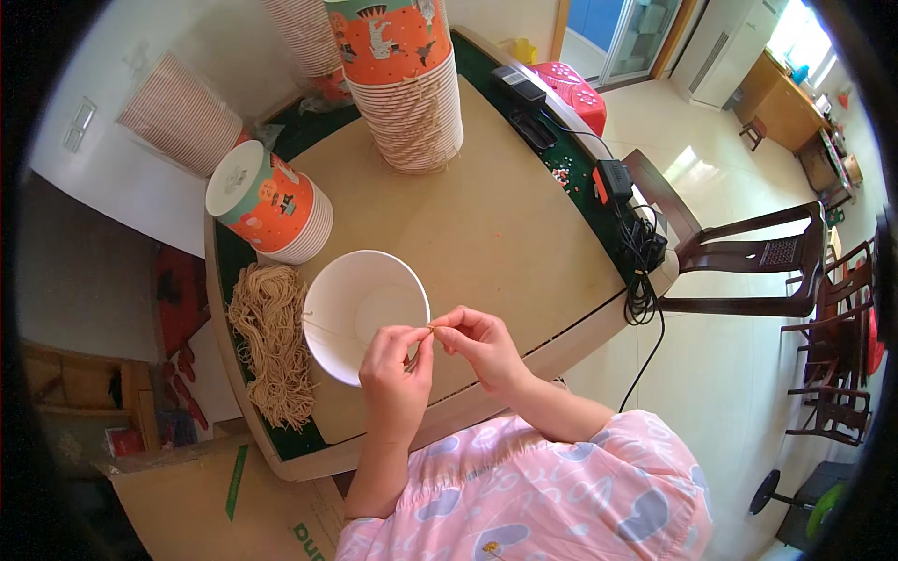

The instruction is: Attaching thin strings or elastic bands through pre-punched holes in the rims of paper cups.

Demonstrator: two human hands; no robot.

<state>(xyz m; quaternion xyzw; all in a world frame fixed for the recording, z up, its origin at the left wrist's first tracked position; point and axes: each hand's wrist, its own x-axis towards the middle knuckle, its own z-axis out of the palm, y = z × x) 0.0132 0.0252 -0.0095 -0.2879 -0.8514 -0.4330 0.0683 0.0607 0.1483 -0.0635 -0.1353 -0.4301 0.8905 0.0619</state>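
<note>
From the head camera I watched my left hand [395,372] and right hand [480,342] meet just over the near rim of the white paper bowl [360,313]. Both were closed in fingertip pinches on a thin tan string [348,329] that ran across the bowl's mouth towards the bundle of strings [271,341] lying beside it on the cardboard sheet [496,224]. I judged the string could slip from so slight a pinch, or a hard pull could drag the light bowl off the table edge. The stack of orange cups [407,75] stood well apart; a shorter stack [273,204] sat near the bowl.
</note>
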